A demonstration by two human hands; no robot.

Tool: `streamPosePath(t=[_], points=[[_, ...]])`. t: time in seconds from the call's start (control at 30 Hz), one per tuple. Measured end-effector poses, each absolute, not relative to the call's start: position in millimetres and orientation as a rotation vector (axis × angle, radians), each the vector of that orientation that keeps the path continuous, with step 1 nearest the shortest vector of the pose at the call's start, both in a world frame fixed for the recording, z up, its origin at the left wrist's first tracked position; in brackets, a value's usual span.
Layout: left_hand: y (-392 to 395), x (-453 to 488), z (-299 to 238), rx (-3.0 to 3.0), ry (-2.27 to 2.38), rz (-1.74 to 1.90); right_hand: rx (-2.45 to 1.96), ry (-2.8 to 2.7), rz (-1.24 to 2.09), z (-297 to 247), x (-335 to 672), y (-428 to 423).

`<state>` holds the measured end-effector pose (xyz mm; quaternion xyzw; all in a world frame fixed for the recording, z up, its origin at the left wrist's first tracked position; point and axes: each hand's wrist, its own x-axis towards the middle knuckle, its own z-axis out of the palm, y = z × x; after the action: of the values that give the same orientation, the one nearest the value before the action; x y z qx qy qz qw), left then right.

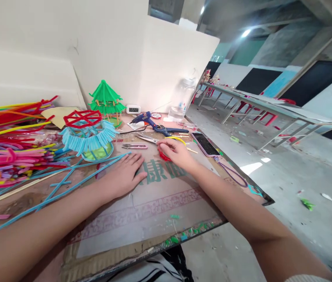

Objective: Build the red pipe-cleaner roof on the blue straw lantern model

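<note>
My left hand [129, 172] rests palm down on the printed mat [119, 223], fingers stretched out. Its fingertips touch the end of a light blue pipe cleaner [95, 169]. Closed fingers of my right hand [176, 152] are at the handles of a pair of scissors [147, 138], whose metal blades point left. A red part [163, 153] shows under those fingers and a yellow loop behind them; the grip is partly hidden. Between the hands and the back lie pink thread snips [135, 146]. Left of them stands a blue-fringed pipe-cleaner model [88, 137] with a red top frame.
Bundles of coloured pipe cleaners [10, 156] fill the left side. Behind are a green-roofed model [107, 102], a small clock [133, 109], a glue gun [148, 119], pliers [172, 130] and a clear jar [182, 100]. A phone [205, 144] lies near the right edge.
</note>
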<state>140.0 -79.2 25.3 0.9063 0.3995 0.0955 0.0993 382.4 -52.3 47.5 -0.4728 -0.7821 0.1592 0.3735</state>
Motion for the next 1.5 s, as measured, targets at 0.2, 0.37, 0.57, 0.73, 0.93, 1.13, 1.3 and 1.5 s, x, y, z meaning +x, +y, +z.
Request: streamPosePath(t=[0.2, 0.37, 0.57, 0.73, 0.93, 1.13, 1.3, 1.5], points=[[-75.9, 133.7, 24.3, 2.690, 1.207, 0.392, -1.110, -2.234, 0.851, 63.0, 391.2, -97.0], [-62.3, 129.8, 20.2, 2.691, 1.263, 0.358, -1.023, -2.504, 1.125, 75.1, 397.3, -149.1], [-92.3, 131.4, 35.7, 2.638, 0.989, 0.288, -0.996, -2.213, 1.568, 100.0, 409.2, -146.9], [-139.6, 121.3, 65.9, 2.155, 0.295, -0.065, -1.169, -1.989, 0.949, 66.3, 393.1, -97.7], [-135.9, 116.3, 57.6, 2.553, 1.008, 0.319, -1.143, -2.122, 0.768, 39.5, 368.3, -76.5], [-120.7, 145.6, 58.2, 2.447, 0.741, 0.335, -1.156, -1.939, 0.665, 35.9, 370.1, -76.5], [-112.0, 168.7, 56.9, 2.539, 0.560, 0.256, -1.169, -1.744, 0.728, 28.4, 376.4, -68.3], [-124.6, 164.8, 58.8, 2.488, 0.634, 0.313, -1.208, -1.807, 0.641, 28.6, 376.1, -65.6]])
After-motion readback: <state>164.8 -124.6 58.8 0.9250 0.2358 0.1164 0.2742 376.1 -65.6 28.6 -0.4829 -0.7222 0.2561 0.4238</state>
